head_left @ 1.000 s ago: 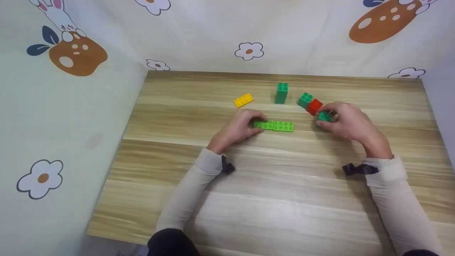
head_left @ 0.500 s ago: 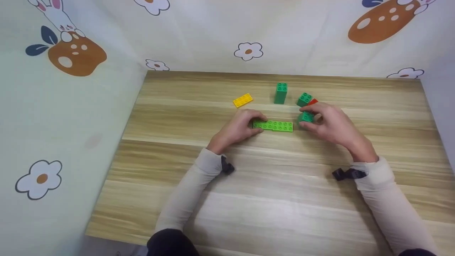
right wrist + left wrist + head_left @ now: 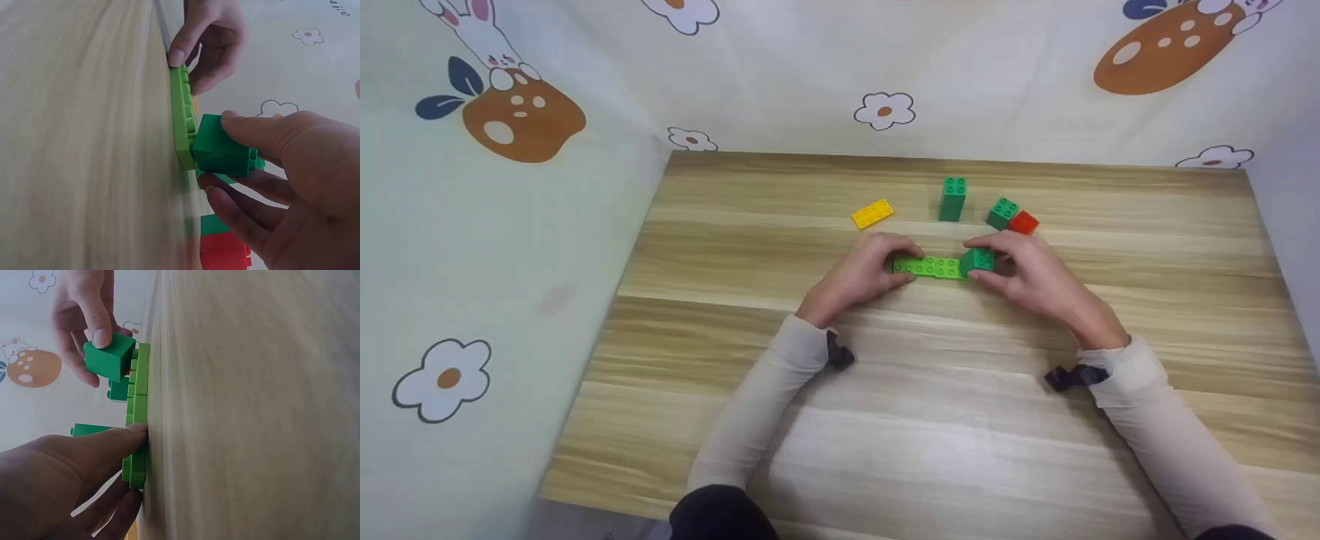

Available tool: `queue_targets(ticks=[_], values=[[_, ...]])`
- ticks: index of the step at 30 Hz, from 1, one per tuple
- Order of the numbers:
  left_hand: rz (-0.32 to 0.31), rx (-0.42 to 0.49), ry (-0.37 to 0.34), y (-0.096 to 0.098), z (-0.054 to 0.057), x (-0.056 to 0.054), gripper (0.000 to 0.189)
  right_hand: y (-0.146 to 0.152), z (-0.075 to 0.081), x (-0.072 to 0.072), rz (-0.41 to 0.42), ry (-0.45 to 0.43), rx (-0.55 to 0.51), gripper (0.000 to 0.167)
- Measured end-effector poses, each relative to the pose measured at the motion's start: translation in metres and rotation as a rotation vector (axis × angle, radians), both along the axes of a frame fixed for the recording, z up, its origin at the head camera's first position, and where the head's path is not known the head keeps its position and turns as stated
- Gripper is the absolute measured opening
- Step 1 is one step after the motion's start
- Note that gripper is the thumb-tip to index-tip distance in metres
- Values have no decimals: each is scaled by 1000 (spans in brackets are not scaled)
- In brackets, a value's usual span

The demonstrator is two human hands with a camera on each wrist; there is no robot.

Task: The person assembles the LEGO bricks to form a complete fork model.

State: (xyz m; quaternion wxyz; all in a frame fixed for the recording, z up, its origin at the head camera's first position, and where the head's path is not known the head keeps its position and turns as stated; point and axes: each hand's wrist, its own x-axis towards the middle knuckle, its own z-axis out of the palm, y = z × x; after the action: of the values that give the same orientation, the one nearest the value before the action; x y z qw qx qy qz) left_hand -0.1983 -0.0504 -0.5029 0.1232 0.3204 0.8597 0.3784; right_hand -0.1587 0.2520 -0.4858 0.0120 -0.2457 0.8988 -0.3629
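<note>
My left hand (image 3: 870,266) pinches the left end of a light green strip (image 3: 928,267) made of flat studded building plates lying on the table. My right hand (image 3: 1027,274) holds a dark green building block (image 3: 978,261) between thumb and fingers, right over the strip's right end. In the right wrist view the dark green block (image 3: 220,147) sits slightly tilted at the studs of the light green strip (image 3: 181,112). The left wrist view shows the same block (image 3: 110,358) close over the far end of the strip, its studs facing up.
Behind the strip stand a tall green block stack (image 3: 952,199) and a small green block (image 3: 1003,213) beside a red block (image 3: 1024,223). A yellow studded plate (image 3: 873,214) lies at the back left. The wooden table (image 3: 885,420) meets patterned walls at its back and left.
My right hand has carried the dark green block leftward from near the red block to the strip's right end. The left hand has stayed on the strip.
</note>
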Motion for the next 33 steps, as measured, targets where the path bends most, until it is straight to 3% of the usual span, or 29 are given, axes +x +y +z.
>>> queue_targets(ticks=[9,33], values=[[5,10,-25,-1,0,1,35,-5,-4,0,-12,-46,-4,46],[5,29,-17,1,-1,1,33,-9,-11,1,-19,-20,30,53]])
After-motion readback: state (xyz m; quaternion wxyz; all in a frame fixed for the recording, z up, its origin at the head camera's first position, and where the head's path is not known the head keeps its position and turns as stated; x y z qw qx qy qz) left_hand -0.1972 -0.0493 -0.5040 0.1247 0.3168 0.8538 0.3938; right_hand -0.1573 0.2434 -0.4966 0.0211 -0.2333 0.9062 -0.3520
